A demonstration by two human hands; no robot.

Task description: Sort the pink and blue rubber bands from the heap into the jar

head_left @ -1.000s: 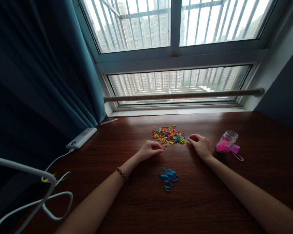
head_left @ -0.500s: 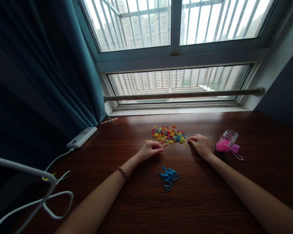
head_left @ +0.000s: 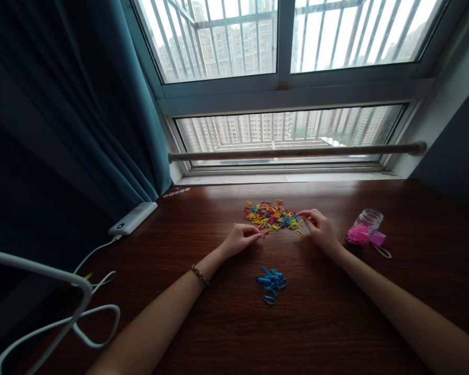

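The left forearm (head_left: pixel 168 307) and right forearm (head_left: pixel 394 302) were bare, stretched forward and slanting inward. The left hand (head_left: pixel 241 238) was curled, thumb and fingertips close together; well apart from it, the right hand (head_left: pixel 320 229) extended its index finger leftward, thumb slightly apart below.

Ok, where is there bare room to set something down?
Bare tabletop lies between the blue bands and the right forearm, and between the mixed-colour pile and the windowsill. Crowded: that pile's edges, with the left hand and right hand there.
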